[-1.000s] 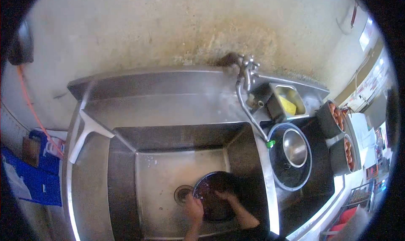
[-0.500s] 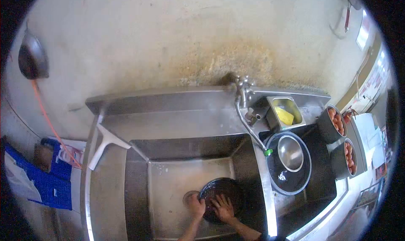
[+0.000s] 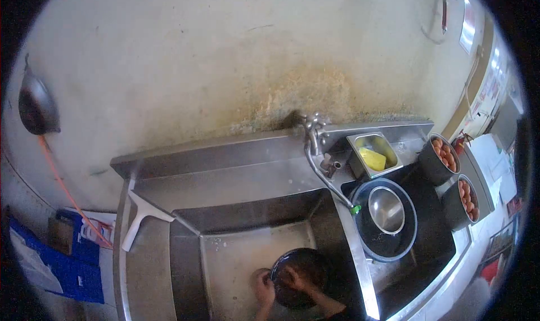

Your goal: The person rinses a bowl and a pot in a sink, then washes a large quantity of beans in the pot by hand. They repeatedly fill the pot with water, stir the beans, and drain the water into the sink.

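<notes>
Steel sink (image 3: 233, 265), at the lower middle of the frame, has a floor that looks wet, so the dark bowl (image 3: 314, 269) standing there could slide or tip, I think, if the left hand (image 3: 265, 290) loses its place. This hand is at the bowl's left rim, fingers against it; whether they truly grip, I cannot tell. More to the right, the right hand (image 3: 299, 281) is inside the bowl, fingers bent; what they hold, I cannot tell.

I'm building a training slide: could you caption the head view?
Left hand at the rim of a dark bowl, right hand inside it, in a steel sink.
</notes>
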`<state>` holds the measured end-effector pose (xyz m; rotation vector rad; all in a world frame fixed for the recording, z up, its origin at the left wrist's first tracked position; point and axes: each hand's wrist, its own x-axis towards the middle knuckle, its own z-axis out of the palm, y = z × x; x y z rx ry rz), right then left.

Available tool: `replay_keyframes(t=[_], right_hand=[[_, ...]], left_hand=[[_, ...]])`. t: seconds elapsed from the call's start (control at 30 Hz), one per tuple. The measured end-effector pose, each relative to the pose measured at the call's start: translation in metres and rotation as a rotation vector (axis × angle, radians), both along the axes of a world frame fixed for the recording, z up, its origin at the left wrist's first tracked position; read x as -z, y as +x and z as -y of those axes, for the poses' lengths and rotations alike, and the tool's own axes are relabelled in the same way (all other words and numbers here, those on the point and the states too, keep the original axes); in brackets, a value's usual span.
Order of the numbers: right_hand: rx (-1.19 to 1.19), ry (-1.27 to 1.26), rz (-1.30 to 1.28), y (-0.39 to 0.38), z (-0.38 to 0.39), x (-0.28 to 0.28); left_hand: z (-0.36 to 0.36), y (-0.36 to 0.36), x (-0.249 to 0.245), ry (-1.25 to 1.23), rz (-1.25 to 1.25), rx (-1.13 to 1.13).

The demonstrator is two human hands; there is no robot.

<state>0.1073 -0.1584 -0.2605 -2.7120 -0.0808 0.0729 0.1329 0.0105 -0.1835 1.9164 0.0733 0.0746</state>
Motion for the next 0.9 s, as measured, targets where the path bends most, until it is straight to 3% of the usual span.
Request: replay_keyframes(t=[0.03,0.1,0.13,0.17,0.2,0.23,0.27,0.33,0.37,0.5,0.57,0.6,0.63,0.7,0.77,0.8,0.87,0.9], right_hand=[[0.0,-0.007,-0.014,0.008,0.007,-0.024],[-0.099,0.467,-0.295,0.026,0.022,-0.068],[-0.093,0.461,-0.298,0.035,0.026,-0.102],[0.096,0.77,-0.493,0.041,0.029,-0.143],[0.294,1.078,-0.683,0.043,0.03,-0.162],[0.414,1.552,-0.758,0.045,0.037,-0.135],[0.419,1.552,-0.748,0.045,0.038,-0.111],[0.524,1.957,-0.809,0.041,0.035,-0.05],[0.403,2.219,-0.838,0.033,0.035,-0.007],[0.332,2.453,-0.686,0.024,0.021,0.014],[0.709,2.014,-0.818,0.022,0.033,0.033],[0.706,2.005,-0.828,0.023,0.031,0.004],[0.633,1.293,-0.767,0.026,0.022,-0.066],[0.516,0.598,-0.661,0.024,0.0,-0.107],[0.529,-0.102,-0.02,0.01,-0.021,-0.097],[0.527,-0.098,-0.007,0.008,-0.021,-0.09],[0.278,-0.274,0.092,0.002,-0.019,-0.069],[0.266,-0.284,0.039,-0.002,-0.02,-0.06]], left_hand=[[-0.002,-0.004,-0.002,0.038,-0.067,-0.02],[-0.006,0.004,-0.016,0.107,-0.008,-0.026],[-0.008,0.009,-0.023,0.186,0.07,-0.03],[-0.009,0.01,-0.029,0.115,-0.093,-0.049],[-0.01,0.012,-0.014,0.11,-0.093,-0.044],[-0.011,0.015,0.013,0.045,-0.108,-0.109],[-0.01,0.018,0.029,-0.019,-0.12,-0.17],[-0.005,0.024,0.009,-0.136,-0.107,-0.221],[-0.005,0.025,-0.004,-0.246,-0.102,-0.284],[-0.011,0.023,-0.021,-0.383,-0.136,-0.221],[-0.02,0.02,0.003,-0.047,-0.19,-0.063],[-0.017,0.022,0.008,-0.05,-0.192,-0.073],[-0.013,0.024,0.012,-0.026,-0.165,-0.097],[-0.008,0.023,0.013,0.003,-0.146,-0.125],[0.005,0.027,0.005,0.001,-0.053,-0.207],[0.012,0.031,0.002,0.0,-0.039,-0.209],[0.019,0.031,-0.009,0.256,-0.038,-0.151],[0.017,0.031,-0.026,0.243,-0.151,-0.049]])
